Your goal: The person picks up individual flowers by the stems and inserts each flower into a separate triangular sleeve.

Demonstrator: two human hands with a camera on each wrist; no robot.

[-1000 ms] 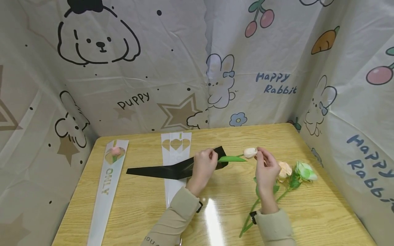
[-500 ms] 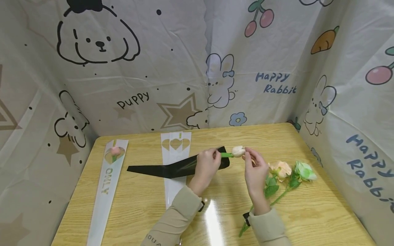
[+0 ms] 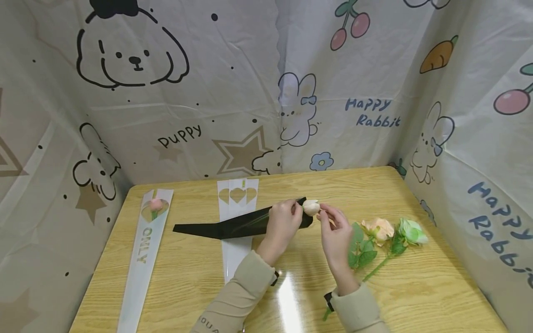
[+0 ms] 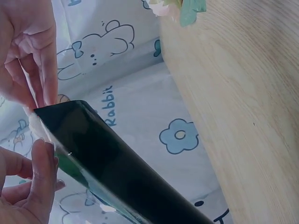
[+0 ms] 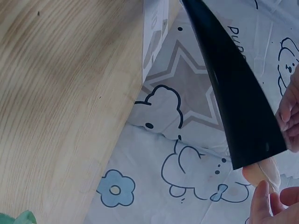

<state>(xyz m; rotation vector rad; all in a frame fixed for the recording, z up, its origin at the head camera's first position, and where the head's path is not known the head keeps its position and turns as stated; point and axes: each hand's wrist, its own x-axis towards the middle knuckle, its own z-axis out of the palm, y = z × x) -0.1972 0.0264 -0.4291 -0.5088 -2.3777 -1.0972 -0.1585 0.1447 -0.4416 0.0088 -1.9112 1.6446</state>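
Observation:
A black flower sleeve (image 3: 245, 224), narrow at its left end and wide at its right, slants over the table. My left hand (image 3: 283, 224) grips it close to the wide mouth. At that mouth shows the cream-white bloom of a tulip (image 3: 311, 207), whose stem and leaf are mostly hidden inside the sleeve. The fingertips of my right hand (image 3: 336, 233) pinch the bloom's tip. Seen from the right wrist, the tulip bloom (image 5: 262, 172) pokes out just past the sleeve's edge. A green leaf is partly visible along the sleeve (image 4: 107, 154) in the left wrist view.
To the right lie a peach rose (image 3: 379, 230) and a pale green rose (image 3: 413, 232) with leafy stems. White sleeves with heart cutouts (image 3: 238, 210) lie under the black one. At left, a white "ONLY" sleeve (image 3: 143, 263) holds a pink flower (image 3: 156, 205). Patterned cloth (image 3: 233, 92) surrounds the table.
My right hand has moved left, sliding the tulip into the sleeve until only its bloom shows. My left hand has shifted slightly right, still gripping the sleeve.

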